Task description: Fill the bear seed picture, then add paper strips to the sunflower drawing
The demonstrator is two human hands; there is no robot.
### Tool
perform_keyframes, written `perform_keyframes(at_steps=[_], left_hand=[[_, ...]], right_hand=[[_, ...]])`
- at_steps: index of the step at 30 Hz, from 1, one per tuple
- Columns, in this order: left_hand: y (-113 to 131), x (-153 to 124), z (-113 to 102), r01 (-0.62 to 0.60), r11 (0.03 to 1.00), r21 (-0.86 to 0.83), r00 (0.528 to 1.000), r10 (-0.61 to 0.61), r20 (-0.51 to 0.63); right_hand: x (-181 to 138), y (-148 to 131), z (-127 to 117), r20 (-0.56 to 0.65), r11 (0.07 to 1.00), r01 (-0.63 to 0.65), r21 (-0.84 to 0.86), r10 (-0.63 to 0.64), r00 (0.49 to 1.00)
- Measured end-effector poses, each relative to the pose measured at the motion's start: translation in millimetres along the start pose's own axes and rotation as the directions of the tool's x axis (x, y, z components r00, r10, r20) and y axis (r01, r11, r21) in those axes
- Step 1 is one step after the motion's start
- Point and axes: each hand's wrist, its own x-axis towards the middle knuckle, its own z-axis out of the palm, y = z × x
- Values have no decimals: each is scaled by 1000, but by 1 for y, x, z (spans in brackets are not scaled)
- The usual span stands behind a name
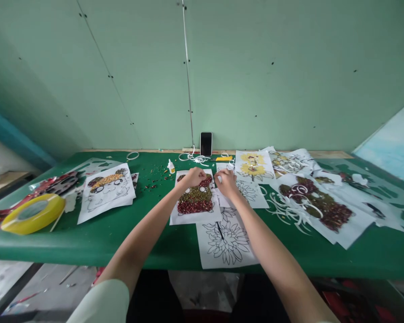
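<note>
A sheet of paper (217, 214) lies in front of me, bearing a picture (195, 207) filled with dark red and green bits, with two pale round spots. Over its upper part is my left hand (195, 177), fingers curled together. At the sheet's upper right edge my right hand (226, 181) has its fingers bent in a pinch. Whatever either hand holds is too small or hidden to make out. A small white glue bottle (171, 166) stands left of the sheet, among loose bits (151, 185) scattered on the green tabletop (155, 233).
Flower drawings (227, 244) lie beneath and beside the sheet. A hamster drawing (109, 190) and a yellow tape roll (33, 214) are left. White strips (286, 208), a sunflower picture (254, 165) and another filled picture (323, 206) lie right. A phone (206, 144) leans on the wall near a yellow cutter (224, 158).
</note>
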Motion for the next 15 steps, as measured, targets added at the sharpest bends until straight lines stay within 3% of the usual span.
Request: perform_keyframes(at_steps=[4, 15], left_hand=[[4, 16, 16, -98, 994, 53, 989, 91, 119], [-7, 18, 21, -169, 986, -19, 984, 169, 57]], right_hand=[[2, 0, 0, -4, 999, -1, -34, 0, 1000], [2, -1, -3, 11, 998, 29, -57, -29, 1000]])
